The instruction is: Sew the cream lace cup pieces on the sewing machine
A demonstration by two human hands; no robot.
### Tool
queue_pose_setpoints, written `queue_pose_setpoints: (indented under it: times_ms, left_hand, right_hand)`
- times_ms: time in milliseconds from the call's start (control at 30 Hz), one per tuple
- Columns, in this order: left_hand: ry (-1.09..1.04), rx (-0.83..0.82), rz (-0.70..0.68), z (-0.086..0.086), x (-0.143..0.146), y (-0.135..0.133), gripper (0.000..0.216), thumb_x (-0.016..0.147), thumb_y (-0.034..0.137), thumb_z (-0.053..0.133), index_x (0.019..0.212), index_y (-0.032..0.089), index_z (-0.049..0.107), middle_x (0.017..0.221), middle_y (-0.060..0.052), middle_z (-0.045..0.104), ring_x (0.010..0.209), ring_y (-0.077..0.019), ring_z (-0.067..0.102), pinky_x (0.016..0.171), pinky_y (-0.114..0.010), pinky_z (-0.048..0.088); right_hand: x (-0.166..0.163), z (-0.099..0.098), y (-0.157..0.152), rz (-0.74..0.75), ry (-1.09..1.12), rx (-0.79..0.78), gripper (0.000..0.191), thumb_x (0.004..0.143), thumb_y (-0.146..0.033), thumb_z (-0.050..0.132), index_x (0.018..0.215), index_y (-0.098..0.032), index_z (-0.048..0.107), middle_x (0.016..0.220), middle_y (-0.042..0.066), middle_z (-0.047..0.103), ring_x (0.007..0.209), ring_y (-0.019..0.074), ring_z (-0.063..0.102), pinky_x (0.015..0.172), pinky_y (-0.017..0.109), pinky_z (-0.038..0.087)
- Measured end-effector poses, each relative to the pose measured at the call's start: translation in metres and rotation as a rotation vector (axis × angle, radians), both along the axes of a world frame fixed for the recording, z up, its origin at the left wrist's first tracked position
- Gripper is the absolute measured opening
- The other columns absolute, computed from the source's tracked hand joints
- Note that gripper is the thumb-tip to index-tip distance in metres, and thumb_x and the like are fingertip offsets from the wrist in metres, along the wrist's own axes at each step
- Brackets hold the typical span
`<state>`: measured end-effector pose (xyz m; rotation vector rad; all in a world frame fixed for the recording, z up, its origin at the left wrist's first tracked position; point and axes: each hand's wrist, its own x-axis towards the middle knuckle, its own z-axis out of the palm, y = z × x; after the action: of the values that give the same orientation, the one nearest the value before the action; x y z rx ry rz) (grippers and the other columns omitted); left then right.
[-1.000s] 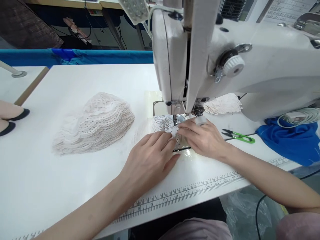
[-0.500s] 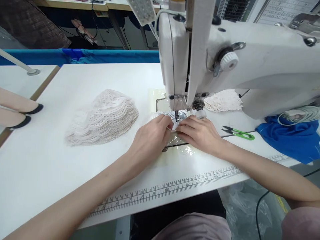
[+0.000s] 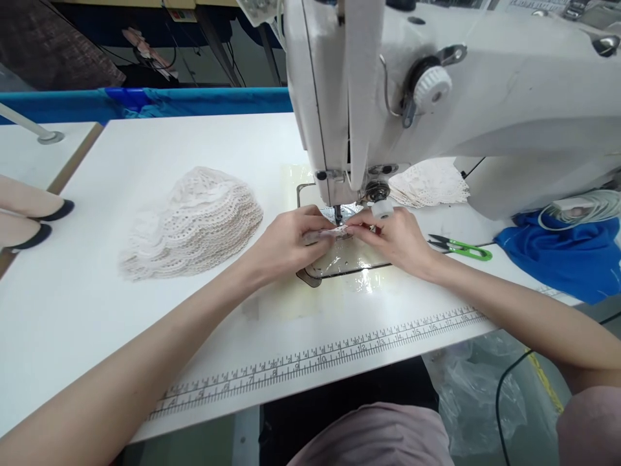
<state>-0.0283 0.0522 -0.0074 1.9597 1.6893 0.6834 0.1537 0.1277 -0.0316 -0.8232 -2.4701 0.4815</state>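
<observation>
My left hand (image 3: 286, 243) and my right hand (image 3: 395, 238) meet under the needle (image 3: 338, 212) of a white sewing machine (image 3: 485, 110). Both pinch a small folded piece of white lace (image 3: 334, 231) lying on the needle plate (image 3: 339, 262). Their fingertips almost touch in front of the presser foot. Most of the lace piece is hidden under my fingers.
A stack of white lace pieces (image 3: 194, 223) lies left of the machine, another lace pile (image 3: 429, 184) behind the needle. Green thread snips (image 3: 460, 248) and blue cloth (image 3: 557, 255) lie at the right. A ruler strip (image 3: 315, 362) runs along the table's front edge.
Both hands have slid toward the needle and closed to pinch the lace, which is now gathered small. The left hand was lying flat a second ago.
</observation>
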Motion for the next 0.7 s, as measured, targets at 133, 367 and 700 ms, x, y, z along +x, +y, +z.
queue_pose_setpoints:
  times_ms: [133, 367, 700]
  left_hand:
    - [-0.006, -0.007, -0.033, 0.0, -0.006, 0.001, 0.032, 0.087, 0.038, 0.048, 0.081, 0.019, 0.073, 0.082, -0.004, 0.062, 0.069, -0.0133, 0.057, 0.062, -0.026, 0.045]
    - [0.446, 0.424, -0.114, -0.017, 0.003, -0.022, 0.023, 0.09, 0.026, 0.05, 0.093, 0.02, 0.073, 0.088, -0.006, 0.064, 0.065, -0.0135, 0.056, 0.05, -0.026, 0.041]
    - [0.732, 0.618, -0.156, -0.031, 0.013, -0.045, 0.028, 0.088, 0.009, 0.052, 0.114, 0.01, 0.063, 0.114, -0.012, 0.068, 0.115, -0.0264, 0.059, 0.088, -0.04, 0.044]
  right_hand:
    - [0.002, -0.003, -0.001, 0.009, 0.001, -0.021, 0.015, 0.089, -0.028, 0.061, 0.092, -0.02, 0.074, 0.072, -0.001, 0.07, 0.054, 0.009, 0.052, 0.05, 0.022, 0.033]
    - [0.01, -0.011, -0.006, 0.217, -0.008, 0.3, 0.014, 0.09, -0.022, 0.059, 0.089, -0.019, 0.072, 0.096, 0.0, 0.073, 0.085, 0.0164, 0.062, 0.066, 0.027, 0.043]
    - [0.01, -0.01, -0.01, 0.262, -0.061, 0.69, 0.021, 0.087, -0.006, 0.055, 0.077, -0.018, 0.069, 0.09, -0.004, 0.074, 0.079, 0.0138, 0.06, 0.08, 0.028, 0.045]
